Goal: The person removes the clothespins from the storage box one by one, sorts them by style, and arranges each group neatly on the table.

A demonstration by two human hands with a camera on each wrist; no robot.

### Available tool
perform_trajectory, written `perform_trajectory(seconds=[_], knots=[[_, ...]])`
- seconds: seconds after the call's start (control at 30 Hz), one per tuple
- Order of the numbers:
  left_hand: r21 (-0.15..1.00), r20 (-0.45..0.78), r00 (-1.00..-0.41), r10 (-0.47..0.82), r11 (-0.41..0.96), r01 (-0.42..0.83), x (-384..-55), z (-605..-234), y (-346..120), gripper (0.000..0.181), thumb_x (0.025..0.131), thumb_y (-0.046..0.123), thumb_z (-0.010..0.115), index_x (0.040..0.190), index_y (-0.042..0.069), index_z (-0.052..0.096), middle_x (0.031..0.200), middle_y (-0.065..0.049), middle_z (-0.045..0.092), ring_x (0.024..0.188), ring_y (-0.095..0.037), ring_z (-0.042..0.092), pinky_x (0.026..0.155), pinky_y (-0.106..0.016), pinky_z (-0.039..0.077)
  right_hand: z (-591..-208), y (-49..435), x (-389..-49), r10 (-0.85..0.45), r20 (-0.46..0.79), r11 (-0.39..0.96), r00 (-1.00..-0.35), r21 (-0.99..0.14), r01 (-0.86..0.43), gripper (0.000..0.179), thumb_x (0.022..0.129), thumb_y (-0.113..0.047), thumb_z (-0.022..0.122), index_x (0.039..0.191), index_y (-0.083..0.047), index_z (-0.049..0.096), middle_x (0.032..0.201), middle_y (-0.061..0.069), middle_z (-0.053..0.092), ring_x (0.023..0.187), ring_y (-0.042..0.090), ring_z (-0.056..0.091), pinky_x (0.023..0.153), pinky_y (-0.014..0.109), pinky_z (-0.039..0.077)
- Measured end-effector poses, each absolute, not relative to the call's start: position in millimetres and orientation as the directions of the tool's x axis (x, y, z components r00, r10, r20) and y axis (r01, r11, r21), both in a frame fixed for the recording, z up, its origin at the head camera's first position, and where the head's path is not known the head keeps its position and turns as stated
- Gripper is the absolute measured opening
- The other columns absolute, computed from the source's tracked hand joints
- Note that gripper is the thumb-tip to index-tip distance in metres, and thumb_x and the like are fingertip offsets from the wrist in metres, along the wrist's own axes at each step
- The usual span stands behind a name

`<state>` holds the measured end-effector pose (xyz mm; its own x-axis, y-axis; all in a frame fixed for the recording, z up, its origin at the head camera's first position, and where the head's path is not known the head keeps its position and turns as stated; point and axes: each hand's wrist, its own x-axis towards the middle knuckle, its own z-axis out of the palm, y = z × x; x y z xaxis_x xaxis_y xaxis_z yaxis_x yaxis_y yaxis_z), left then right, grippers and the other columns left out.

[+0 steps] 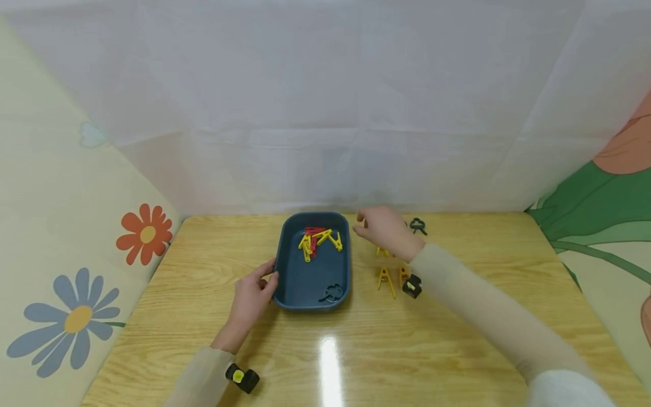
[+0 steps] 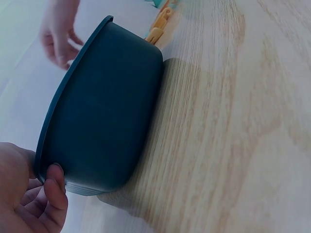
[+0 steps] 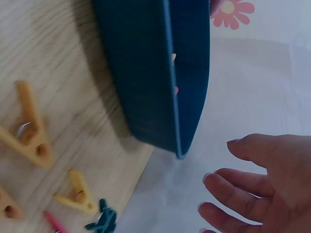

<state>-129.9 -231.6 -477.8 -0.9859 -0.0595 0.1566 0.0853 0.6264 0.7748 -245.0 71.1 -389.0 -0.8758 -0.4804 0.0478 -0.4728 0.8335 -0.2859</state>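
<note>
Tray: A blue tray [image 1: 297, 285] is set on the wooden table [image 1: 432, 350]; every place below is given from it.
Left hand: The left hand [image 1: 254, 294] is placed at the tray's left side, toward the near corner; the rim is pinched, with fingertips pressed against the outer wall.
Right hand: The right hand [image 1: 386, 226] is held raised just right of the tray's far right corner; its fingers are loosely bent, the thumb is parted from them, and nothing is seen held.
Tray contents: Yellow pegs [image 1: 338, 243] and red pegs [image 1: 313, 245] are heaped in the tray's far half; a green clip [image 1: 333, 294] is laid near its near right corner.
Loose pieces: Orange pegs [image 1: 383, 272], a smaller yellow peg [image 3: 83, 193], a red peg [image 3: 55, 222] and another green clip [image 3: 105, 217] are scattered right of the tray.
Good handling: The tray is best steadied by light rim pressure. Loose pegs would be better pinched singly, by the body, and released low over the tray, so that bouncing is avoided.
</note>
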Motion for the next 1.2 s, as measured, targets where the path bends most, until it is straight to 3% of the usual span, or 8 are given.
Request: perform_trajectory(seconds=[0.27, 0.43, 0.77, 0.93, 1.2], knots=[[0.775, 0.149, -0.987, -0.062, 0.628, 0.077, -130, -477, -231, 0.041, 0.104, 0.007, 0.060, 0.144, -0.003, 0.059, 0.120, -0.025, 0.072, 0.051, -0.011, 0.054, 0.047, -0.025, 0.043, -377, 27, -259, -0.542, -0.052, 0.799, -0.839, -0.343, -0.494, 0.031, 0.105, -0.030, 0.064, 0.125, -0.007, 0.072, 0.117, 0.008, 0.074, 0.099, 0.021, 0.070, 0.085, 0.038, 0.057], [0.772, 0.163, -0.985, -0.058, 0.628, 0.091, -131, -477, -231, 0.041, 0.103, 0.005, 0.060, 0.143, -0.004, 0.060, 0.119, -0.026, 0.072, 0.051, -0.009, 0.054, 0.047, -0.024, 0.043, -377, 1, -266, -0.568, -0.104, 0.777, -0.816, -0.396, -0.490, 0.028, 0.105, -0.027, 0.065, 0.124, -0.008, 0.073, 0.119, 0.008, 0.073, 0.098, 0.021, 0.069, 0.086, 0.037, 0.056], [0.772, 0.158, -0.986, -0.053, 0.629, 0.090, -132, -477, -231, 0.041, 0.104, 0.008, 0.060, 0.143, -0.003, 0.060, 0.118, -0.024, 0.072, 0.048, -0.012, 0.051, 0.043, -0.025, 0.039, -397, -41, -272, -0.518, -0.160, 0.769, -0.840, -0.518, -0.375, 0.017, 0.101, -0.023, 0.070, 0.102, -0.009, 0.078, 0.097, 0.004, 0.074, 0.077, 0.015, 0.064, 0.073, 0.030, 0.054], [0.778, 0.152, -0.987, -0.059, 0.623, 0.082, -131, -478, -232, 0.041, 0.103, 0.007, 0.061, 0.143, -0.003, 0.060, 0.117, -0.025, 0.072, 0.047, -0.011, 0.051, 0.043, -0.025, 0.038, -413, -52, -273, -0.470, -0.238, 0.822, -0.850, -0.469, -0.323, 0.017, 0.100, -0.026, 0.072, 0.090, -0.012, 0.076, 0.082, 0.001, 0.071, 0.065, 0.013, 0.057, 0.063, 0.029, 0.047], [0.775, 0.154, -0.987, -0.052, 0.626, 0.088, -130, -477, -232, 0.041, 0.104, 0.007, 0.060, 0.144, -0.002, 0.060, 0.120, -0.025, 0.072, 0.048, -0.011, 0.051, 0.043, -0.025, 0.039, -427, -62, -278, -0.413, -0.323, 0.882, -0.852, -0.376, -0.285, 0.035, 0.095, -0.029, 0.077, 0.067, -0.016, 0.062, 0.059, -0.003, 0.054, 0.054, 0.015, 0.046, 0.056, 0.031, 0.038]])
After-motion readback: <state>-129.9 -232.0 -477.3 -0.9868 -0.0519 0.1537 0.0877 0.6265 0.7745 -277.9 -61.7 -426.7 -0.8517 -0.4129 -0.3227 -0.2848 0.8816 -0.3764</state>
